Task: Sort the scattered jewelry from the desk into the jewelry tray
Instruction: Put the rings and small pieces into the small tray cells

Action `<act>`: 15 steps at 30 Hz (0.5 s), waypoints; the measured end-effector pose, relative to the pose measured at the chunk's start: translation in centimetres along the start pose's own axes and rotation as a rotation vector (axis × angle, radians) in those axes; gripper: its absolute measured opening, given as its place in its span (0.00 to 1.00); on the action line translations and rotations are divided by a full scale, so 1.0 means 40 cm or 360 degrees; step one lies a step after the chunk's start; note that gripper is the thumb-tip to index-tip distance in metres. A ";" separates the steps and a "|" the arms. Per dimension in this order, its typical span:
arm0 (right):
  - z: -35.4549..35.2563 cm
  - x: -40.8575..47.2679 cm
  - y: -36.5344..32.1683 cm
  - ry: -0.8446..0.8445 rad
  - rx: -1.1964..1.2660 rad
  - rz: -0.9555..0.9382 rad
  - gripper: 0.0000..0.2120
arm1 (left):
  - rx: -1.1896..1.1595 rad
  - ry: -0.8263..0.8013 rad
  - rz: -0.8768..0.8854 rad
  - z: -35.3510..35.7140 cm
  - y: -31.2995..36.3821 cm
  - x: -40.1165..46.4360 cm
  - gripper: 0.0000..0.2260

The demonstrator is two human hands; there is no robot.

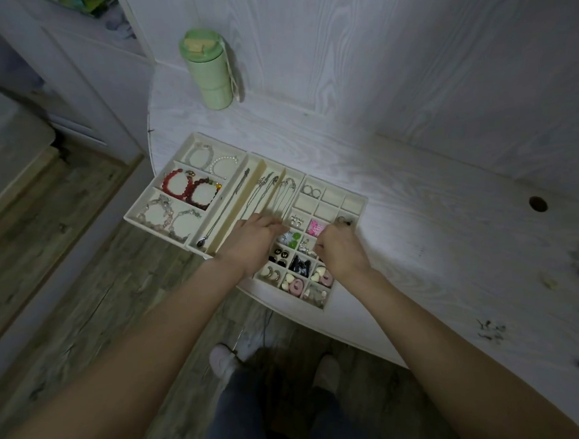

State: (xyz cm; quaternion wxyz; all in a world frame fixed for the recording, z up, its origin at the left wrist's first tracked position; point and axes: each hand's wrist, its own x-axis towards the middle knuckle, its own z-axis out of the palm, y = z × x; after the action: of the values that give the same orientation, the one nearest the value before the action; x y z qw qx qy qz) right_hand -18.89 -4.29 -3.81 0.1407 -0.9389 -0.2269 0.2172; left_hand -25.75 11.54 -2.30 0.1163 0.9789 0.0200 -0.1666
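Listing from the left: wood-look floor (67,262), then the white desk (431,229) with its rounded edge. At the desk's back stands a pale green bottle (210,70), upright, well apart from the rest. The cream jewelry tray (192,141) lies near the front edge. Its left section holds bead bracelets: clear and pearl ones (209,159) at the back, red ones (189,189) in the middle, pale crystal ones (168,214) in front. The centre section's long slots hold chain necklaces (264,194). The right section is a grid of small cells with earrings and charms (298,268); several back cells are bare. The left hand (252,244) hovers over the slots' near ends, fingers bent; whether it holds anything cannot be told. The right hand (341,250) covers the grid's right cells, fingers curled, its contents hidden. Scattered small jewelry (492,330) lies blurred at the desk's far right, beside a round hole (538,204).
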 end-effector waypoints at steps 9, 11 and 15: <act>-0.003 0.021 0.006 -0.0148 -0.0091 -0.0075 0.13 | -0.0040 0.0020 -0.0036 0.007 0.004 0.002 0.27; 0.000 0.018 0.002 -0.0154 -0.0148 -0.0082 0.13 | -0.0041 0.0017 -0.0039 0.005 0.007 0.002 0.27; 0.005 0.011 0.006 -0.0168 -0.0180 -0.0077 0.13 | -0.0081 -0.0024 -0.0049 -0.002 0.011 0.000 0.25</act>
State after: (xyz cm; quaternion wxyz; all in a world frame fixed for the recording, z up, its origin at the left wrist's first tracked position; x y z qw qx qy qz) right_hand -18.54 -4.23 -4.21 0.0806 -0.9268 -0.2684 0.2500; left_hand -25.71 11.12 -2.13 0.1389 0.9740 0.0383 -0.1751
